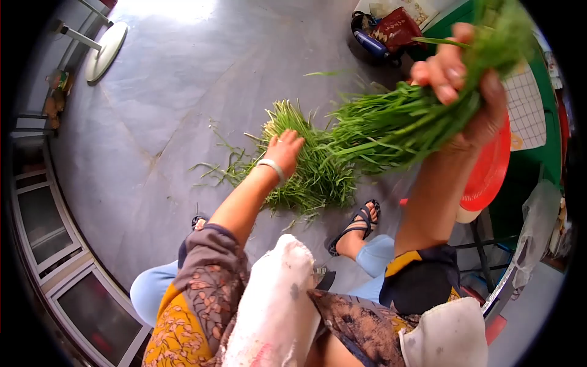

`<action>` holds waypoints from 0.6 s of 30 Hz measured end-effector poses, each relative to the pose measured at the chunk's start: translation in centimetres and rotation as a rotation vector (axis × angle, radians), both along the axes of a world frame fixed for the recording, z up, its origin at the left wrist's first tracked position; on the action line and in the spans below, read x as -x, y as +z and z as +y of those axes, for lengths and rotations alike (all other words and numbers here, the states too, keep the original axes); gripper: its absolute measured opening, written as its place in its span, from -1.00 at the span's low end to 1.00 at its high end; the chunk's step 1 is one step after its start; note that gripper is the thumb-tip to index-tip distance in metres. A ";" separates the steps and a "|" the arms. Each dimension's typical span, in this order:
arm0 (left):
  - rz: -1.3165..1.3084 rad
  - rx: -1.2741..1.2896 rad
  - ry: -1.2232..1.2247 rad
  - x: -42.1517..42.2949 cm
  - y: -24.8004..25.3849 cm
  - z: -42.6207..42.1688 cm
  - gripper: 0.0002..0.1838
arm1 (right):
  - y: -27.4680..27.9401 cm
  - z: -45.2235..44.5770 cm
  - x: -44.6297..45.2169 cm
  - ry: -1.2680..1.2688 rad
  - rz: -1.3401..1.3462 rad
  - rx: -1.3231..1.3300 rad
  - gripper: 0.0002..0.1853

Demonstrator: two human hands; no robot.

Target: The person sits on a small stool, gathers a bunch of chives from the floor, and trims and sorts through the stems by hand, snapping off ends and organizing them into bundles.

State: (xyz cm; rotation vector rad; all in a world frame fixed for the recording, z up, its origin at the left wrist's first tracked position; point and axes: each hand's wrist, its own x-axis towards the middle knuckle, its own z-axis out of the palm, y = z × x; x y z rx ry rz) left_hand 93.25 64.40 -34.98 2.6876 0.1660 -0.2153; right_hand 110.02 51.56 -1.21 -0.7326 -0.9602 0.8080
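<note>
My right hand (461, 88) is raised at the upper right, its fingers wrapped round a thick bunch of chives (397, 125). The long green leaves fan out to the left from my grip, and more of the bunch is blurred above the hand. A loose pile of chives (321, 183) lies on the floor between my feet. Bent over the pile's upper left part is my left hand (285, 153), with a pale bangle at its wrist. Its fingers are curled in against the stems; the fingertips are partly hidden.
A red basin (489, 174) stands to the right, below a green table (544, 162) with a checked sheet. A dark container (373, 46) holding packets sits at the upper right. A round stand base (107, 52) is upper left; glass-fronted cabinets (46, 223) line the left.
</note>
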 end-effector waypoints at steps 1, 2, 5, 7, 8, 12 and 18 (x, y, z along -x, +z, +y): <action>-0.087 0.241 0.211 1.0 0.8 1.4 -0.47 | -0.9 0.0 0.8 -0.059 0.121 0.019 -0.53; -0.170 0.486 0.420 1.6 1.5 3.1 -0.52 | -1.6 0.3 1.9 -0.107 0.237 0.073 -0.59; -0.584 0.818 0.503 3.8 5.9 7.8 -0.56 | -5.7 0.9 3.4 -0.109 0.631 0.364 -0.78; -0.556 1.479 0.556 4.6 12.8 7.1 -0.53 | -7.3 1.9 6.5 -0.184 0.610 0.449 -0.77; -0.488 1.599 0.501 5.7 15.5 5.9 -0.51 | -8.0 2.4 9.0 -0.280 0.595 0.494 -0.76; -0.233 1.893 0.380 9.1 16.9 -0.3 -0.47 | -12.1 2.5 15.3 -0.209 0.587 0.594 -0.73; 0.132 1.890 0.705 18.6 11.9 -10.9 -0.68 | -21.9 -4.3 22.6 -0.198 0.562 1.084 -0.64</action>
